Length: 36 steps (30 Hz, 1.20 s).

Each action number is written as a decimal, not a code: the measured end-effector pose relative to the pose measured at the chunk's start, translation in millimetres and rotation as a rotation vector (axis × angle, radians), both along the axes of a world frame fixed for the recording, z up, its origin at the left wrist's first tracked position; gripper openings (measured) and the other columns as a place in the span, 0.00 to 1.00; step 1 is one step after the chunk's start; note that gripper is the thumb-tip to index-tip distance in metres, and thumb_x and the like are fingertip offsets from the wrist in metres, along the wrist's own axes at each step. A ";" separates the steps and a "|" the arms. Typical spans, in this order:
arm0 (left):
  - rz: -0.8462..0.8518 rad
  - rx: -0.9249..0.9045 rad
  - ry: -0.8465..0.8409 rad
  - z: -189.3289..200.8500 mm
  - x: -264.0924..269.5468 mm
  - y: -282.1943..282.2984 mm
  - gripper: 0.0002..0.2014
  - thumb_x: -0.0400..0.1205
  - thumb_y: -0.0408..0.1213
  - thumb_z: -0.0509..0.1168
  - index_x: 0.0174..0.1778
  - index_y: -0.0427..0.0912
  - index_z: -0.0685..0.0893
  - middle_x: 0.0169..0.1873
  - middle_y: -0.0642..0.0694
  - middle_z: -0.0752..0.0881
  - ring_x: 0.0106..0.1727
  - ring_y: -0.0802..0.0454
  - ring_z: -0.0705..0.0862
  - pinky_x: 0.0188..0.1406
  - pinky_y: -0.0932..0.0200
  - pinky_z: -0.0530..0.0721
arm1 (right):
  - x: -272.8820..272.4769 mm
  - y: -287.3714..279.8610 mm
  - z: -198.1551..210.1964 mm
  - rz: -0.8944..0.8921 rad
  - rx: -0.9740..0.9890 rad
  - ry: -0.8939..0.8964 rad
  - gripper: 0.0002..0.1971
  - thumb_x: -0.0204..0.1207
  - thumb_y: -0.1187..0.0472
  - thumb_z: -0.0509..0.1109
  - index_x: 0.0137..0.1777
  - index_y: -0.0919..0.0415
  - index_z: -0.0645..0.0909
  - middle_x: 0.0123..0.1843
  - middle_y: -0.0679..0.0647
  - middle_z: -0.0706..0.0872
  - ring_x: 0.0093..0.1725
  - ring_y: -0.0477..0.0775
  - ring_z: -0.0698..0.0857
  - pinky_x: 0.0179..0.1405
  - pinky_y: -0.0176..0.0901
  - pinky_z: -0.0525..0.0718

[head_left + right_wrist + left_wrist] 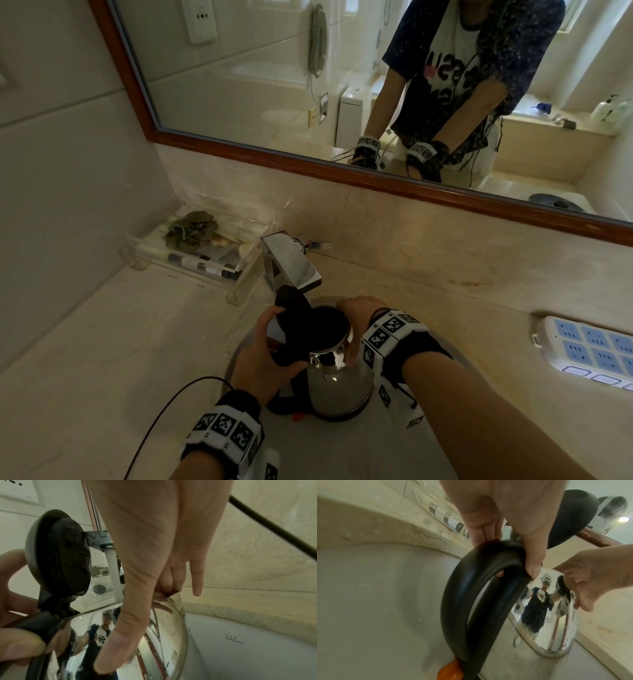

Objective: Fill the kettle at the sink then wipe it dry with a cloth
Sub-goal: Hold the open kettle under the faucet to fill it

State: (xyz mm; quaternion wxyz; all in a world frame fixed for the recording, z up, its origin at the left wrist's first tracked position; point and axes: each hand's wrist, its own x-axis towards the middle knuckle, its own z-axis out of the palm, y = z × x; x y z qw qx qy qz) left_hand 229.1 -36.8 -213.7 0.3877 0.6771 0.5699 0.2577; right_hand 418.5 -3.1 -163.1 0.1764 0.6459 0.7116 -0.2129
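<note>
A steel kettle point(339, 383) stands in the white sink point(342, 452) under the chrome faucet point(291, 263), its black lid point(293, 308) tipped open. My left hand point(263, 353) grips the black handle point(471, 588), fingers wrapped round its top. My right hand point(359, 308) holds the far rim by the spout, thumb point(120, 642) pressed on the shiny body point(82, 635). A stream of water point(114, 574) runs from the faucet point(99, 538) into the open top. How much water is inside is hidden.
A clear tray point(191, 253) with toiletries and a green mesh sponge point(191, 228) sits at the back left of the counter. A white power strip point(589, 349) lies on the right. The mirror point(308, 85) hangs above. A thin black cable point(164, 418) trails from my left wrist.
</note>
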 end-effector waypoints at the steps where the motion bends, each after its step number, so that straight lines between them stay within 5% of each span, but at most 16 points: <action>1: 0.001 0.002 -0.003 -0.8 -0.3 0.5 0.45 0.65 0.37 0.79 0.73 0.50 0.58 0.60 0.40 0.82 0.56 0.42 0.84 0.49 0.60 0.79 | -0.3 0.6 0.1 0.001 0.001 -0.002 0.22 0.79 0.59 0.68 0.72 0.66 0.75 0.69 0.62 0.82 0.68 0.61 0.81 0.66 0.48 0.80; 10: 0.020 0.038 -0.026 -12.5 -4.9 5.4 0.46 0.62 0.38 0.80 0.69 0.59 0.58 0.55 0.41 0.85 0.54 0.44 0.85 0.51 0.54 0.84 | -0.4 5.4 -2.2 0.012 -0.010 -0.022 0.24 0.77 0.58 0.70 0.73 0.64 0.75 0.68 0.62 0.83 0.66 0.62 0.83 0.65 0.50 0.83; 24: 0.007 0.028 -0.047 -12.9 -3.4 5.9 0.45 0.64 0.37 0.79 0.72 0.56 0.58 0.59 0.40 0.83 0.57 0.43 0.84 0.50 0.60 0.81 | 0.5 10.6 -8.7 -0.001 -0.004 -0.038 0.23 0.79 0.59 0.68 0.73 0.64 0.76 0.68 0.62 0.83 0.66 0.62 0.83 0.66 0.50 0.82; 29: 0.001 0.026 -0.078 -11.8 -5.8 8.0 0.46 0.63 0.36 0.80 0.64 0.66 0.55 0.57 0.40 0.84 0.55 0.44 0.84 0.48 0.59 0.81 | 1.0 12.0 -13.2 0.007 -0.014 -0.030 0.24 0.78 0.58 0.69 0.73 0.63 0.76 0.69 0.61 0.83 0.67 0.62 0.82 0.67 0.51 0.82; 36: -0.009 0.006 -0.111 -11.8 -8.5 10.2 0.46 0.63 0.34 0.80 0.66 0.64 0.56 0.55 0.39 0.85 0.55 0.44 0.84 0.49 0.57 0.82 | 1.3 18.3 -19.5 0.012 -0.017 -0.038 0.23 0.78 0.57 0.68 0.72 0.63 0.76 0.68 0.60 0.83 0.66 0.61 0.83 0.66 0.51 0.83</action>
